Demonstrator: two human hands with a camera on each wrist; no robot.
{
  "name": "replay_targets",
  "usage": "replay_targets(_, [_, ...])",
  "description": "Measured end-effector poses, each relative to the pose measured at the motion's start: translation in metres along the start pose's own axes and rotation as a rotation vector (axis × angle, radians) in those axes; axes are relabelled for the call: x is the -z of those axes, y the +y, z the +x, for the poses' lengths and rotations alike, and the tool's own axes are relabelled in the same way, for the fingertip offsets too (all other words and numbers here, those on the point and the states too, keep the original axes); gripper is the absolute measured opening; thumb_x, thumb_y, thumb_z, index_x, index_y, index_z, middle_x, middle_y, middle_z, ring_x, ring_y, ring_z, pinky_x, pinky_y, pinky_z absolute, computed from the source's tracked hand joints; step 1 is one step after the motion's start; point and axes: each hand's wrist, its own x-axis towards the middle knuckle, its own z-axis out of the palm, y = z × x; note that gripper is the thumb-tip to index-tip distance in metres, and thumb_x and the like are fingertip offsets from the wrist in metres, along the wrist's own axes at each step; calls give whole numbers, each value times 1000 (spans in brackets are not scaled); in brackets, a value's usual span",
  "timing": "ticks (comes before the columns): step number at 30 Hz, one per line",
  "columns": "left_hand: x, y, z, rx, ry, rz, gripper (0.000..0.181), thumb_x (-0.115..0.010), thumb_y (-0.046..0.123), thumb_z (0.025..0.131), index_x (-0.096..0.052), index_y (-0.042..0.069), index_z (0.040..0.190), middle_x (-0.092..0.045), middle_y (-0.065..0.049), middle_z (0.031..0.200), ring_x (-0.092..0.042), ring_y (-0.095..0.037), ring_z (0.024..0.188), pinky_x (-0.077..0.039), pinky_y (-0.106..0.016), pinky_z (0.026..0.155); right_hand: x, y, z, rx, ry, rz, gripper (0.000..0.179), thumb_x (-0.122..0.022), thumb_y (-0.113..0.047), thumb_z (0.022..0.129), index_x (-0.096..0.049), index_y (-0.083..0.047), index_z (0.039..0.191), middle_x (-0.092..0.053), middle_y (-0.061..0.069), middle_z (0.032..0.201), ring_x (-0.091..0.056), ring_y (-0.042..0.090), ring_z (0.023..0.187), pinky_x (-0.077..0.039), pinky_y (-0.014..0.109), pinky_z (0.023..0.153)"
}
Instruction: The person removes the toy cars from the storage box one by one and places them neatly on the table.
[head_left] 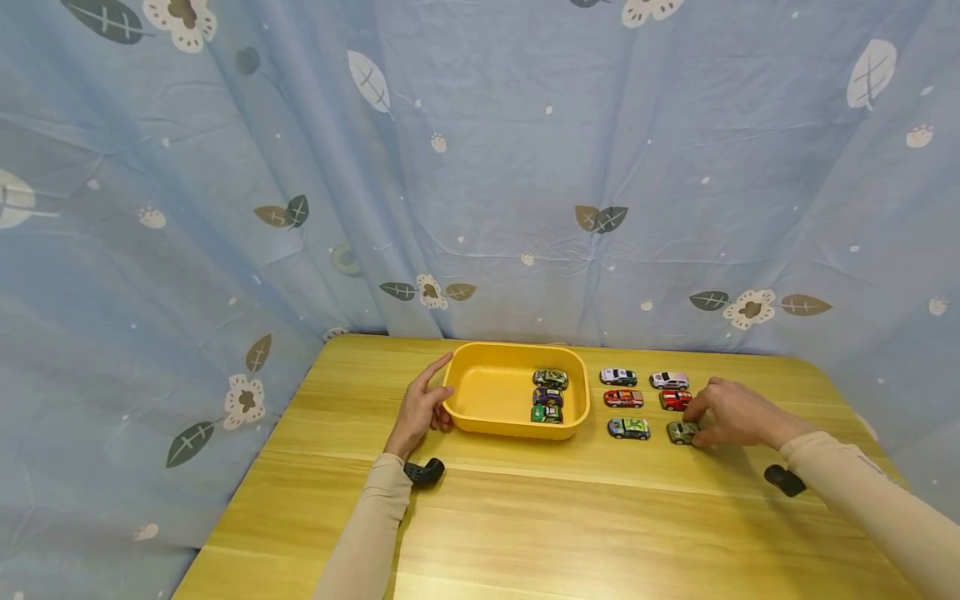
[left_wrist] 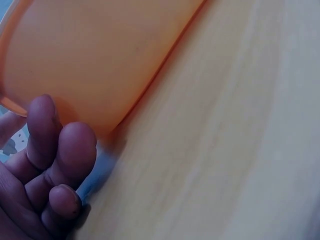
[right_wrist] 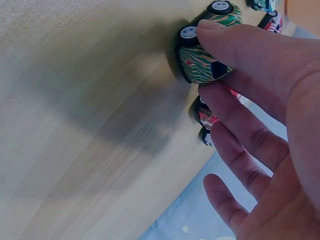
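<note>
At the left end of a yellow plastic tray, my left hand holds the rim, with the thumb at its edge and the index finger stretched along the outer side. In the left wrist view, curled fingers sit by the tray's corner. On the right, my right hand pinches a green camouflage toy car between thumb and index finger, low at the tabletop. Its other fingers spread loosely. A red toy car lies just beyond that hand.
Inside the tray, a camouflage car, a purple car and a green car line the right end. Between tray and right hand lie white, red and blue-green cars. A pinkish-white car lies farther back, before a curtain.
</note>
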Motion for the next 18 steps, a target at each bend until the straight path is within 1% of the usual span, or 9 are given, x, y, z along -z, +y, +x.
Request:
replay_targets(4, [1,2,2,-8,-6,-5,62,-62,12,101,-51,30,159,-63,-15,54,-59,-20,42,-45,-28,40,7,0,3,-18,-7,34,30,-96,-34,70,-85,-21,94,-81,-8,96,-69,18,89,-58,42,82])
replay_targets(7, [2,2,4,-11,1,-5,63,-63,10,101,-51,28,160,-63,-17,54,-59,-20,41,-45,-28,39,13,-4,9,-15,25,72,24,-95,-36,75,-85,-21,92,-81,-9,95,-73,19,90,-60,44,84])
replay_targets(10, [3,2,4,-15,13,-5,63,-63,10,100,-51,28,159,-62,-18,54,-58,-20,41,-44,-28,39,17,-12,18,-8,99,77,17,-93,-37,79,-84,-25,87,-79,-14,91,-72,17,89,-59,44,84])
replay_targets(13, [3,1,3,-14,16,-4,62,-63,10,101,-52,29,159,-62,-17,54,-58,-20,41,-44,-28,39,15,-22,29,-20,191,58,13,-91,-36,82,-81,-28,82,-76,-14,89,-67,19,90,-55,46,82])
replay_targets(16, [3,-1,1,0,6,-9,61,-63,12,101,-52,31,159,-62,-16,54,-58,-20,42,-45,-28,40,12,-32,41,-45,287,55,13,-90,-35,84,-81,-26,84,-76,-8,92,-63,26,97,-54,52,85])
replay_targets(18, [2,-2,-1,5,-6,-14,61,-62,12,102,-51,31,159,-62,-15,54,-58,-21,42,-45,-29,40,10,-38,50,-52,342,63,16,-89,-36,86,-81,-22,89,-77,-2,97,-63,29,103,-53,57,89])
